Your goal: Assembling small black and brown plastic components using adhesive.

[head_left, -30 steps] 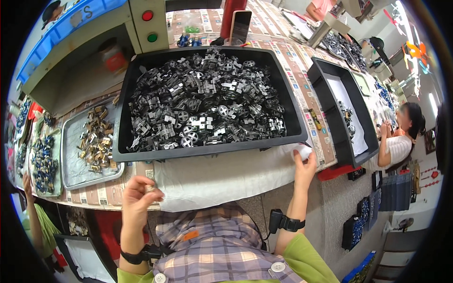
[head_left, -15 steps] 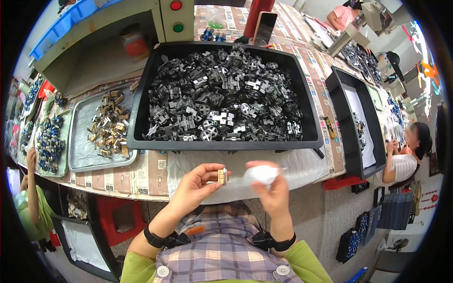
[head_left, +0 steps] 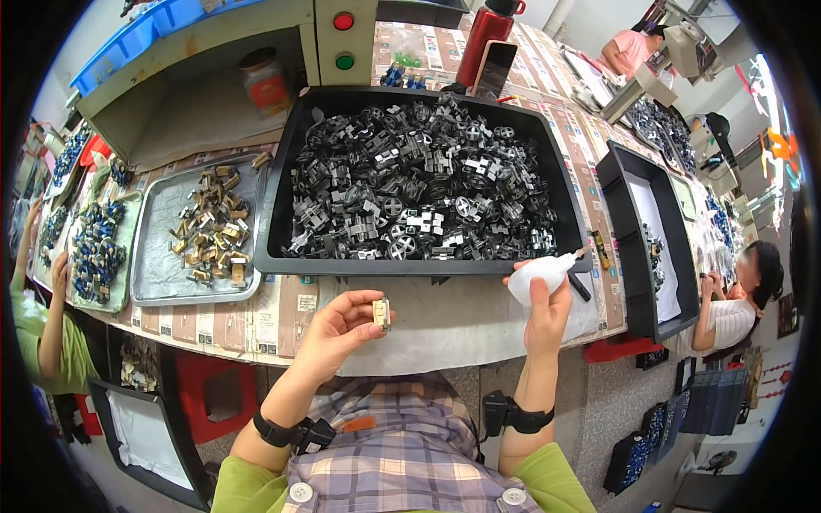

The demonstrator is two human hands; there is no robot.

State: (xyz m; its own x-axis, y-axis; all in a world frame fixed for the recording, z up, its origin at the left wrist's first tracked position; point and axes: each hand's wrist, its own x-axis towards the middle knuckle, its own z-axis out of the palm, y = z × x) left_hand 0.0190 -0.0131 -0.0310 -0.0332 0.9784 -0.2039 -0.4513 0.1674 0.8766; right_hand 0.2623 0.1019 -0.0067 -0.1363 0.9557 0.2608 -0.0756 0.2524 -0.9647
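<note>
Centrally stands the black bin (head_left: pixel 428 267), heaped with dark parts (head_left: pixel 419 184); its near wall stands between both hands and these. Left of bin: tray (head_left: pixel 158 231) bearing brass parts (head_left: pixel 214 231). Right of bin: side bin (head_left: pixel 631 248). Behind bin: red flask (head_left: pixel 486 43), phone (head_left: pixel 494 68) just beside it. In front of bin: white sheet (head_left: pixel 445 323).

Count: tray, side bin, flask, phone, one each; dark parts and brass parts, too many to tell.

Brass block (head_left: pixel 380 314), one: in front of bin, pinched between left hand (head_left: pixel 338 333) thumb and fingers; long axis runs roughly toward bin. Squeeze bottle (head_left: pixel 540 277), one: near bin's right front corner, right hand (head_left: pixel 546 312) curled round it; axis slants, nozzle points rightward, toward side bin.
</note>
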